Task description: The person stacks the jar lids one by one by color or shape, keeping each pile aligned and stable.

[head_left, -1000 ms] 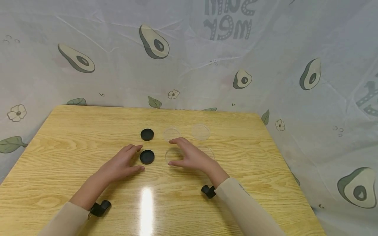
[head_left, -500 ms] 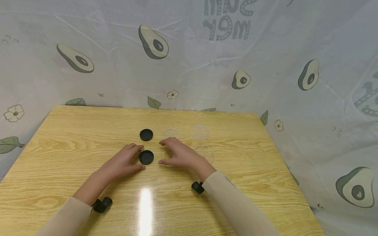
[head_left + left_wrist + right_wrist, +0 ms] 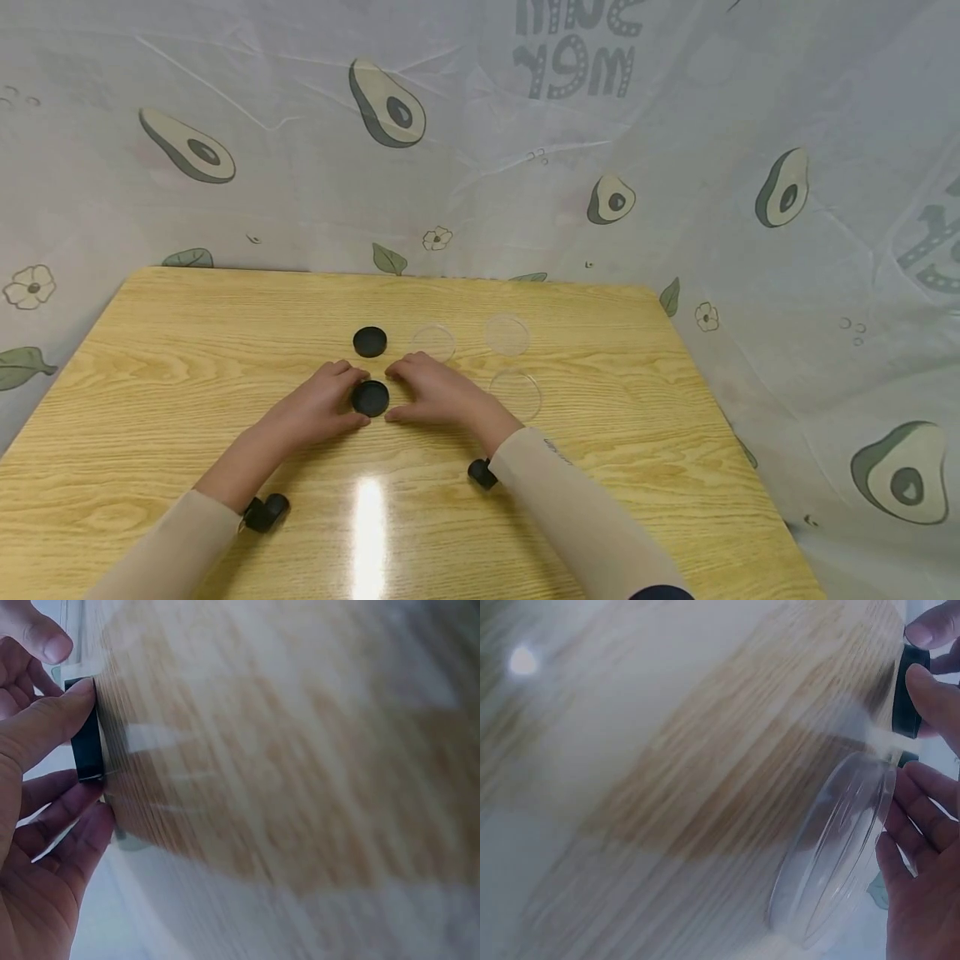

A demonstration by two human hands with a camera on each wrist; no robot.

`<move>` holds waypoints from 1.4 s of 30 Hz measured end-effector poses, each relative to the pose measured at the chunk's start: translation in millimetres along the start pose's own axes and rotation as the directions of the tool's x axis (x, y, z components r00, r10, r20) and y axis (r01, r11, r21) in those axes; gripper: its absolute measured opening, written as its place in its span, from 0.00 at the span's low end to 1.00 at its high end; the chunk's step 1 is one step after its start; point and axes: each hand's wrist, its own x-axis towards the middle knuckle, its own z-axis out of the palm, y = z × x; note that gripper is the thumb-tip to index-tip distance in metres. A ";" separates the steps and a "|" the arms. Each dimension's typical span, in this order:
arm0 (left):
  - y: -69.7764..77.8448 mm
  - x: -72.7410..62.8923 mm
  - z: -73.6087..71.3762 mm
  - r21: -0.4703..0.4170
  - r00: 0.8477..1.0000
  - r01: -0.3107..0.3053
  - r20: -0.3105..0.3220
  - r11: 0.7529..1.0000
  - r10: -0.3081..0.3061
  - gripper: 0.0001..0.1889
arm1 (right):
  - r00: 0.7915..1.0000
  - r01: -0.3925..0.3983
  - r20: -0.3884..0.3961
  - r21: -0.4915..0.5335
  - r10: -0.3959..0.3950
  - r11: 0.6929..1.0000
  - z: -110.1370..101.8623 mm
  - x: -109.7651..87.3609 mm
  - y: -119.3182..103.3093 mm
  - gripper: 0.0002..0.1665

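Lower black disc (image 3: 371, 399), round, no long axis, lies flat on the bench (image 3: 637, 400) below and left of frame centre, between left hand (image 3: 318, 406), nearer, fingers spread about its left side, contact unclear, and right hand (image 3: 437, 392), fingers spread, just right.

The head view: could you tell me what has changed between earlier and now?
The right hand moved left to the right side of the near black dish, uncovering more of the near right clear dish. Nothing was visibly lifted. The left hand, the far black dish and the far clear dishes stayed about in place.
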 end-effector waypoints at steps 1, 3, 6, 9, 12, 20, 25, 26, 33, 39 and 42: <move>-0.3 0.4 0.3 0.000 1.000 -0.002 -0.001 1.000 0.002 0.29 | 1.000 0.002 0.001 -0.007 -0.002 1.000 0.3 1.0 -0.5 0.38; -0.8 1.2 0.7 -0.004 1.000 -0.005 -0.003 1.000 0.005 0.28 | 1.000 0.006 0.004 -0.016 -0.006 1.000 0.4 2.8 -1.7 0.37; -1.1 2.2 0.6 -0.014 1.000 -0.005 0.000 1.000 0.005 0.25 | 1.000 0.011 0.008 -0.027 -0.011 1.000 0.5 4.9 -3.0 0.35; -1.0 2.8 -0.1 -0.030 1.000 0.008 0.014 1.000 -0.008 0.24 | 1.000 0.027 0.008 -0.028 -0.027 0.999 0.2 6.0 -4.7 0.33; -1.2 3.7 -0.3 -0.041 1.000 0.020 0.025 0.999 -0.019 0.23 | 0.999 0.046 0.003 -0.018 -0.046 0.999 0.4 7.2 -5.4 0.31; -1.4 5.1 0.0 -0.057 1.000 0.019 0.014 0.998 -0.018 0.22 | 0.998 0.058 -0.004 -0.014 -0.058 0.998 4.1 10.2 -4.3 0.29; -1.7 5.9 -1.4 -0.068 1.000 0.008 0.013 0.998 -0.007 0.22 | 0.999 0.054 -0.008 0.001 -0.054 0.999 5.5 11.5 -4.2 0.28; -1.9 6.0 -1.6 -0.071 1.000 0.005 0.013 0.997 -0.004 0.22 | 0.999 0.052 -0.009 0.004 -0.052 0.999 5.7 11.7 -4.3 0.28; -2.7 5.5 -1.3 -0.087 1.000 -0.001 0.005 0.996 0.001 0.22 | 0.999 0.044 -0.004 0.005 -0.044 0.999 5.1 11.9 -5.7 0.29; -1.2 2.7 -0.8 -0.101 1.000 0.001 0.003 0.995 -0.001 0.23 | 0.998 0.055 0.006 0.023 -0.055 0.998 5.5 9.6 -7.7 0.28; 0.4 1.2 -1.2 -0.103 1.000 -0.005 0.004 0.995 0.005 0.23 | 0.998 0.057 0.007 0.017 -0.057 0.998 6.0 7.4 -8.8 0.27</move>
